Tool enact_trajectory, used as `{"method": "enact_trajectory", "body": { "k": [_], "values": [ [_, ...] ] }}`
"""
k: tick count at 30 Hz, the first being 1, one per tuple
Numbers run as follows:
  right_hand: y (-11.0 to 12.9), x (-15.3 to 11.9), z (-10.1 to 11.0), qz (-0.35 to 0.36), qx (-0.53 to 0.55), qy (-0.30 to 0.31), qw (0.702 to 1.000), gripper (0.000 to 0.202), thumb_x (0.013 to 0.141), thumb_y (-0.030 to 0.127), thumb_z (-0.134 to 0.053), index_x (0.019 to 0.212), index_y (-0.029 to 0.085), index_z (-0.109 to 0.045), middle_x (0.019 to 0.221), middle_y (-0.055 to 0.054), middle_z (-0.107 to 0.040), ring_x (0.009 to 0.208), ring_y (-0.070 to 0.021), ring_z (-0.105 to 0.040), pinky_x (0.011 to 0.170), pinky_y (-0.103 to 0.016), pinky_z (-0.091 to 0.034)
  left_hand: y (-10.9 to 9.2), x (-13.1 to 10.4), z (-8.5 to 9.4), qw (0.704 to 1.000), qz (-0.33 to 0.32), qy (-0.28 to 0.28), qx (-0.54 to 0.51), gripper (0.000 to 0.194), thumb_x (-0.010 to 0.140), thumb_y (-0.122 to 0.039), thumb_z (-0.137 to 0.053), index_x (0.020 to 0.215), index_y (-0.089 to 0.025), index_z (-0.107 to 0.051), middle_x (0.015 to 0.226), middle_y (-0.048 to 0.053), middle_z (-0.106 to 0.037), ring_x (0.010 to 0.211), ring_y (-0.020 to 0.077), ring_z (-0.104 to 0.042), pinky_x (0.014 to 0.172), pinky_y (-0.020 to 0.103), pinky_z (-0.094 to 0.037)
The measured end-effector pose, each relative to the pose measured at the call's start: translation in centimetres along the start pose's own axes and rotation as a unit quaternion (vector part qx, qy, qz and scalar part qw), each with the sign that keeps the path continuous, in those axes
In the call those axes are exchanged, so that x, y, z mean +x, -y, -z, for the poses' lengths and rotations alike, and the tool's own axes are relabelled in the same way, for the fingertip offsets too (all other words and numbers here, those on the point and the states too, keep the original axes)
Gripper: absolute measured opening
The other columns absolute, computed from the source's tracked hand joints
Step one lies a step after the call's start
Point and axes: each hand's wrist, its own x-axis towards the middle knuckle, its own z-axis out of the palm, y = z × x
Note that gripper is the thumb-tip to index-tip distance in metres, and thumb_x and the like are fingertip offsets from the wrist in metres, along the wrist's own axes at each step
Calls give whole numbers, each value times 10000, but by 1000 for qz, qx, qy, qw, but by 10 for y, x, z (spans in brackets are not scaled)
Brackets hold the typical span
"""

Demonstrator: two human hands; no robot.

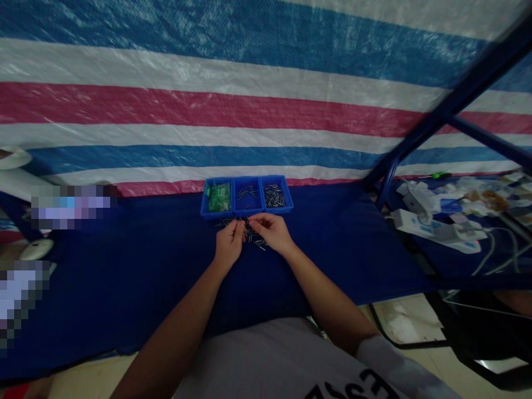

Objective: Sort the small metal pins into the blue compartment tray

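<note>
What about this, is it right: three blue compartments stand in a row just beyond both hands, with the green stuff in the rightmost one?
Not quite: the head view shows the green stuff in the leftmost compartment. The rest holds.

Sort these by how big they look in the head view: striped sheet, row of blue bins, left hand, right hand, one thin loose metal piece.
1. Striped sheet
2. Row of blue bins
3. Left hand and right hand, too alike to rank
4. Thin loose metal piece
</note>
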Motion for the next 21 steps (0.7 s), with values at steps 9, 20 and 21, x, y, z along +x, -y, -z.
{"method": "enact_trajectory", "body": {
  "k": [9,20,21],
  "values": [
    [-3,1,0,7,5,-37,999,225,730,366,-707,859,184,-734,794,-42,-729,671,-146,-648,649,-271,-520,1,0,-3,999,2,-25,-36,258,872,-390,-563,1016,-191,-639,595,-32,-621,534,114,-593,543,214,-450],
    [-2,0,0,8,-16,-21,1000,246,735,380,-704,868,174,-725,810,-49,-726,671,-140,-643,636,-261,-507,2,2,0,998,0,-26,-48,205,871,-374,-566,853,-186,-646,571,-42,-583,526,104,-554,561,217,-432],
    [-1,0,0,7,-19,-21,1000,239,737,374,-701,867,175,-726,809,-48,-726,671,-139,-643,638,-261,-507,2,2,0,999,0,-22,-43,208,875,-374,-557,841,-186,-641,563,-43,-576,525,103,-548,563,217,-428]
  ]
}}
